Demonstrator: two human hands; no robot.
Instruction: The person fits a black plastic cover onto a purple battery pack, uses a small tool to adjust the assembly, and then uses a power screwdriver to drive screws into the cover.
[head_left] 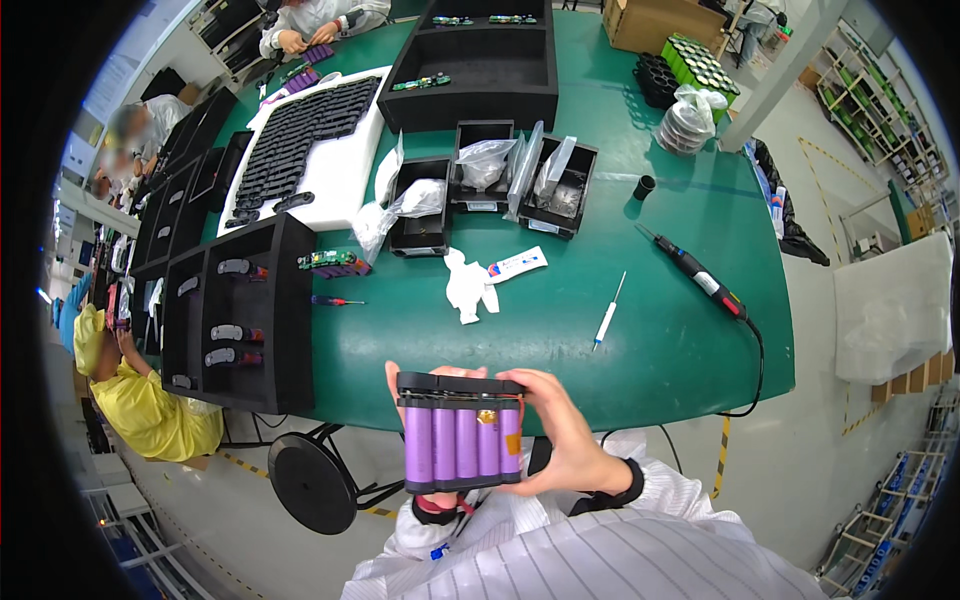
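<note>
Both my hands hold a battery pack [462, 445] upright over the near edge of the green table. It is a row of purple cylindrical cells with a black cap on top, a black base, a few wires and amber tape patches. My right hand [568, 435] wraps its right side, fingers over the top edge and thumb at the bottom. My left hand [393, 382] grips from the left and behind; most of it is hidden by the pack. Beyond lie a crumpled white cloth [466, 290], a white tube [517, 263] and a thin white pen-like tool [605, 325].
A corded black hand tool [700, 280] lies at right, near a small black cup [644, 187]. Black bins [418, 243] with plastic bags stand mid-table. At left are a compartmented black box [290, 340], a screwdriver [335, 301] and a white foam tray [345, 185]. Other people work beyond and left.
</note>
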